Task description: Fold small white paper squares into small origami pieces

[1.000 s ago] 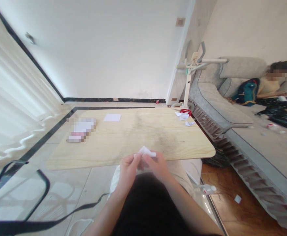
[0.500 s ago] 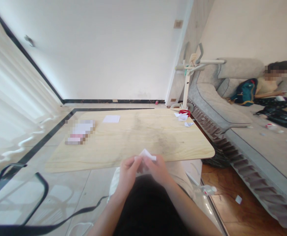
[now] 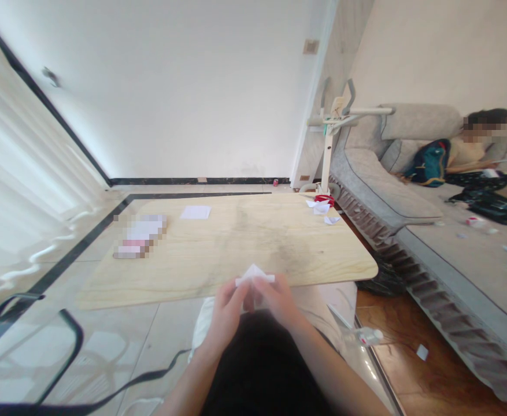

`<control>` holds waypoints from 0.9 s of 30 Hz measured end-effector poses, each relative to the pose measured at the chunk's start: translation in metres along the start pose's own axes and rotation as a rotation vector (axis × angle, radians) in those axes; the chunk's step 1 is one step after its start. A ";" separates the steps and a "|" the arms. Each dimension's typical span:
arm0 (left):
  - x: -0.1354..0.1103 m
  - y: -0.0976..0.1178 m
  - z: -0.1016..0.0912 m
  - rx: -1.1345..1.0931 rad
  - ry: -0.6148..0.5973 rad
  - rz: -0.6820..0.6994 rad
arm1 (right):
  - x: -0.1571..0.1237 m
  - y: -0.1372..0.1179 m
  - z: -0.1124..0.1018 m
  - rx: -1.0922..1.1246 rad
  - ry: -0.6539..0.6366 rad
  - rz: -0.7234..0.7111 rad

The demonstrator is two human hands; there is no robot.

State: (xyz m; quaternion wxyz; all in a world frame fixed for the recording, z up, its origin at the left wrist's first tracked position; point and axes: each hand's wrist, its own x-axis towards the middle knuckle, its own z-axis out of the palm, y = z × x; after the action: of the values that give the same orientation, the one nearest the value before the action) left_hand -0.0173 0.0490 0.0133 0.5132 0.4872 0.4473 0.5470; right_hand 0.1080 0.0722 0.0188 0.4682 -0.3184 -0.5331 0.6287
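A small piece of folded white paper is held at the near edge of the wooden table, its peaked tip pointing away from me. My left hand pinches its left side, and my right hand grips the right side. Both thumbs press close together on the paper; the fingers beneath are partly hidden. Farther off on the tabletop lies a flat white sheet. Several folded paper pieces rest at the far right corner beside red-handled scissors.
A blurred-out stack sits on the table's left side. To the right stands a grey sofa with a seated person. A plastic bottle is low at right. A black metal frame stands at left.
The folded paper has turned slightly, and its lower edge now shows on both sides of the peak. My hands stay in nearly the same place, and the view has shifted a little.
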 end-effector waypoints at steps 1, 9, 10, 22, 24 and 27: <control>0.000 -0.001 -0.001 -0.017 0.003 0.006 | 0.000 0.000 0.000 -0.033 0.005 -0.002; 0.001 -0.003 -0.004 -0.076 0.043 -0.030 | 0.002 0.004 -0.003 -0.205 0.152 -0.084; 0.001 -0.003 -0.004 -0.085 0.045 -0.034 | 0.002 0.004 -0.004 -0.213 0.161 -0.091; 0.000 -0.001 -0.001 0.060 0.041 -0.020 | 0.002 0.008 -0.006 -0.098 0.194 -0.083; 0.000 0.001 0.000 0.077 0.050 -0.028 | 0.002 0.007 -0.005 -0.100 0.186 -0.086; 0.001 0.003 0.000 0.070 0.044 -0.032 | 0.002 0.007 -0.005 -0.113 0.200 -0.088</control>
State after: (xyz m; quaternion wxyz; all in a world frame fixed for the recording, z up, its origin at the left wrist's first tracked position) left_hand -0.0179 0.0495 0.0162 0.4944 0.4857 0.4851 0.5333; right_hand 0.1097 0.0761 0.0116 0.5274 -0.3816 -0.5321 0.5414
